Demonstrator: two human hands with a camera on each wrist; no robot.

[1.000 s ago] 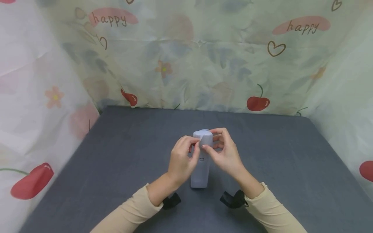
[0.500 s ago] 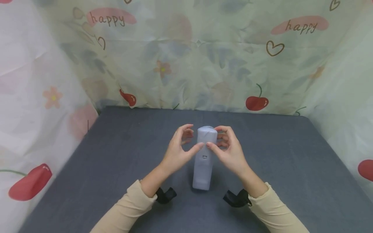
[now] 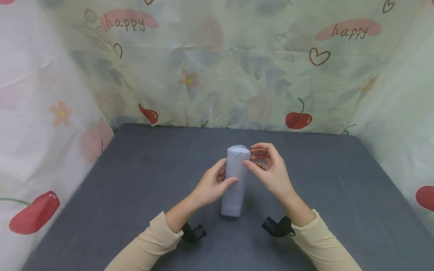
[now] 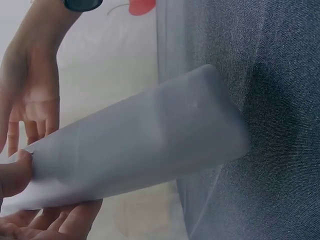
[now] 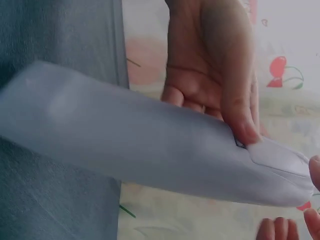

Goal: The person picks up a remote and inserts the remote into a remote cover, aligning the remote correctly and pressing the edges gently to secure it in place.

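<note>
A long, pale lavender case point(image 3: 234, 195) with a smooth surface stands tilted at the middle of the table. In the right wrist view, a seamed flap point(image 5: 277, 160) covers its upper end. My left hand point(image 3: 210, 184) grips the case from the left, thumb point(image 5: 245, 132) by the flap's edge and fingers behind. My right hand point(image 3: 271, 169) is spread loosely at the case's upper right, its thumb tip beside the edge; whether it touches is unclear. In the left wrist view, the case's lower end point(image 4: 210, 115) appears just above the cloth, with a shadow near it.
A dark grey cloth-covered table point(image 3: 152, 169) lies beneath. Printed curtains point(image 3: 217, 75) with cherries and lettering enclose the back and both sides. Black straps point(image 3: 278, 227) hang at the wrists, below light sleeves.
My left hand left the case's upper front, opened, then gripped it lower on the left side. The right hand loosened and shifted slightly right. The case turned a little, hiding its small front slot.
</note>
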